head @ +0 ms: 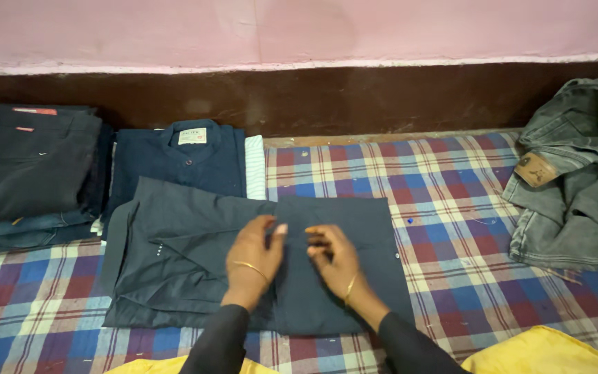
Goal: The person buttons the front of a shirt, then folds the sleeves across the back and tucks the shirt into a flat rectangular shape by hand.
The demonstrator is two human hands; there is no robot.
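**Both hands flat on a half-folded dark shirt**

A dark grey shirt [195, 256] lies partly folded on a plaid bedsheet [451, 208] of red, blue and white checks, in the middle of the view. The left hand [254, 253] rests on the fabric near the shirt's centre, fingers together and pressed down, gripping nothing. The right hand [333, 260] sits just beside it, fingers curled slightly onto the cloth, also holding nothing; whether it pinches a fold cannot be told. Each wrist carries a thin gold bangle.

Behind the shirt lies a folded navy shirt [181, 159] with a collar label, and to its left a stack of dark trousers [25, 173]. Crumpled grey jeans [576, 173] lie well apart at the right edge.
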